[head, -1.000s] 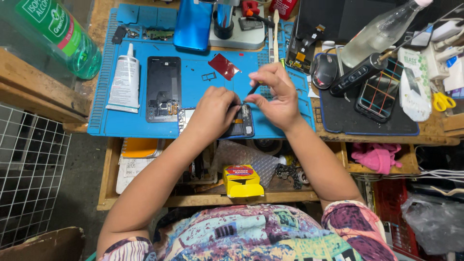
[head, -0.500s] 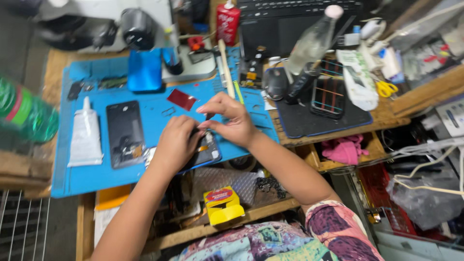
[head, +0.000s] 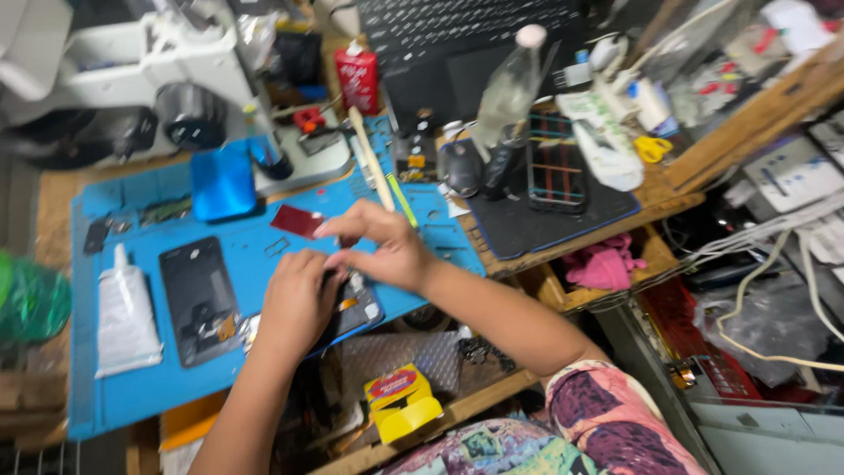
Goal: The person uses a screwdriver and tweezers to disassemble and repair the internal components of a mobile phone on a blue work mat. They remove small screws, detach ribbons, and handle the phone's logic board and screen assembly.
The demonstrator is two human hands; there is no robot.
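Small opened phone (head: 356, 310) lies directly beneath both hands; left hand (head: 297, 303) pressed on it, right hand (head: 380, 249) fingers pinched above it, contents hidden.

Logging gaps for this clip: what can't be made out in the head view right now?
- Opened phone: mostly hidden under the left hand and right hand.
- Whether the right hand's fingers pinch a tool: motion blur, too small to tell.
- Green bottle: cut off by the left edge.
- White microscope: top cut off, blurred.
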